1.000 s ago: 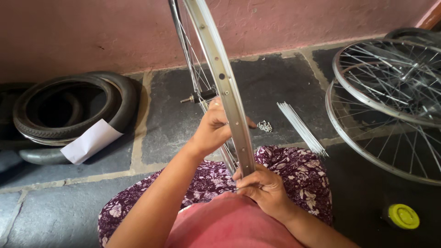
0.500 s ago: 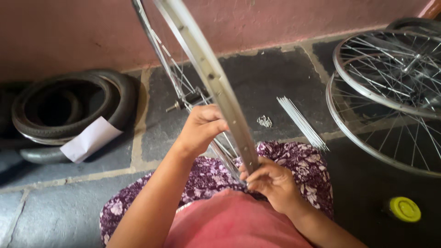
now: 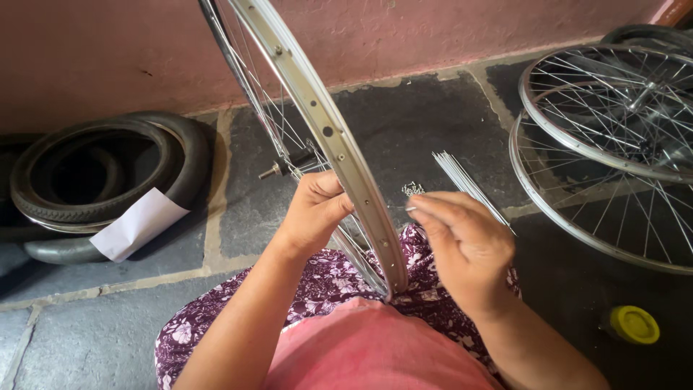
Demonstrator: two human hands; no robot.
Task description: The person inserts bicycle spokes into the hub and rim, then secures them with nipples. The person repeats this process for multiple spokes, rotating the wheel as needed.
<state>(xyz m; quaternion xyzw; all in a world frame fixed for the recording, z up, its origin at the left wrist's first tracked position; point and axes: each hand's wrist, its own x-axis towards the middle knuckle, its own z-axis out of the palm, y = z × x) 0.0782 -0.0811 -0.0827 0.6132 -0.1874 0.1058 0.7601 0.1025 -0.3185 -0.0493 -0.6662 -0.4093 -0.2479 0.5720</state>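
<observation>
While the person sits on the stone floor [image 3: 433, 123] with a floral-clothed lap, the scene sorts by size as follows.

Floor: dark stone slabs with pale joints, running up to a pink wall [image 3: 108, 50].
Finished wheels: two spoked wheels [image 3: 613, 144] lie flat and overlapping at the right, well apart from both hands.
Tyres: black tyres [image 3: 101, 180] are stacked at the left against the wall, with a white paper slip [image 3: 137, 224] leaning on them.
Wheel rim: a silver rim [image 3: 339, 152] stands upright on edge, its lowest part resting on the lap, between the two hands; thin spokes run from it to a hub [image 3: 292, 162] behind.
Left arm: the forearm rises from the lower left and bends toward the rim.
Left hand: the left hand [image 3: 314, 213] is curled, with the fingers closed against the rim's left side and the spokes there; it touches the rim just above its lowest point.
Right arm: the forearm comes in from the lower right, wrist raised.
Right hand: the right hand [image 3: 462, 238] is just right of the rim, clear of it, fingers drawn together and extended toward the rim; whether they pinch something small I cannot tell.
Loose spokes: a bundle of bare spokes [image 3: 465, 180] lies on the floor just beyond the right hand.
Nipples: a small heap of metal nipples [image 3: 413, 189] lies between rim and bundle.
Lid: a yellow round lid [image 3: 634, 323] sits at the lower right.
</observation>
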